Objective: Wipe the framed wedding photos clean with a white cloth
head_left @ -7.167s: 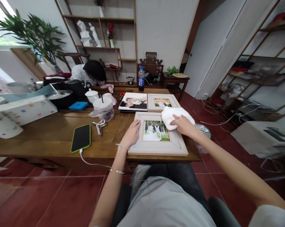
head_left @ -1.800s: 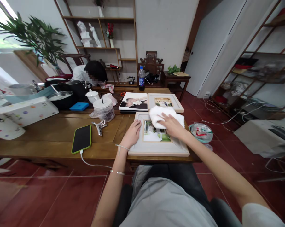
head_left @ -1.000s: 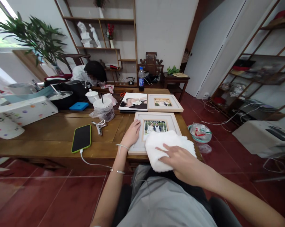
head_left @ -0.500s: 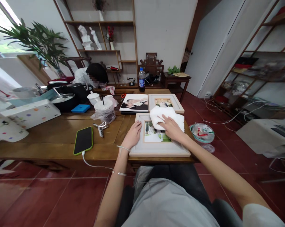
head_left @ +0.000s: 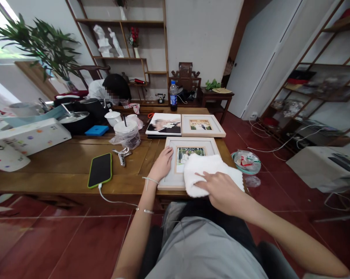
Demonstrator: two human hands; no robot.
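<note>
Your left hand (head_left: 162,162) lies flat on the picture frame (head_left: 175,181), probably rigid, best gripped by its sides; right hand (head_left: 225,192) holds a soft-looking white towel (head_left: 202,166).

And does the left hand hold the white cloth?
No, the right hand has the white cloth, while the left hand rests on the nearer picture frame.

Our white cloth (head_left: 202,164) on a picture frame (head_left: 177,177), just below centre
We see the pale frame lying flat, its outdoor photo (head_left: 181,157) face up; the fluffy, bunched cloth covers its lower right, overhanging the bottom edge.
</note>
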